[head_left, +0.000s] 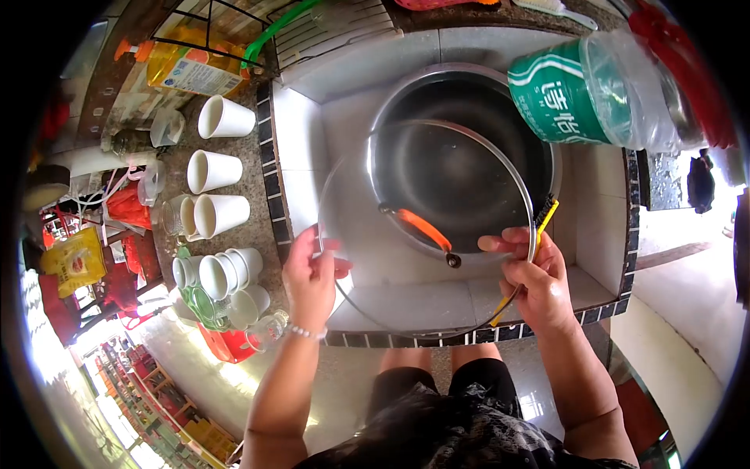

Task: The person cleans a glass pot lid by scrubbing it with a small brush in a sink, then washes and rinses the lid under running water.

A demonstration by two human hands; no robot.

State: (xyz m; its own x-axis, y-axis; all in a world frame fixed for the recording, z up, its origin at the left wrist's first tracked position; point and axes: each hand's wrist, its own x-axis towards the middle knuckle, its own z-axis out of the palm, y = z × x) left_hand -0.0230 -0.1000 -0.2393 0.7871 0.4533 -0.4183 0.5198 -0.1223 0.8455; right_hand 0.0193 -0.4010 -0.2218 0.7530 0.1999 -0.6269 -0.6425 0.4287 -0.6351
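A clear round glass lid (512, 176) with a metal rim is held over the tiled sink, its orange handle (424, 228) near the middle. My left hand (311, 273) is at the lid's left edge, fingers curled against the rim. On the right side my right hand (535, 273) grips the rim together with a yellow brush (547, 217) that has dark bristles. Behind the lid, a large metal basin (461, 82) sits in the sink and shows through the glass.
White paper cups (226, 117) and other cups stand on the left counter beside a yellow soap bottle (183, 62). A green-labelled plastic container (558, 94) overhangs the sink's back right. A wire rack (332, 27) lies behind; the tiled sink edge (484, 334) is in front.
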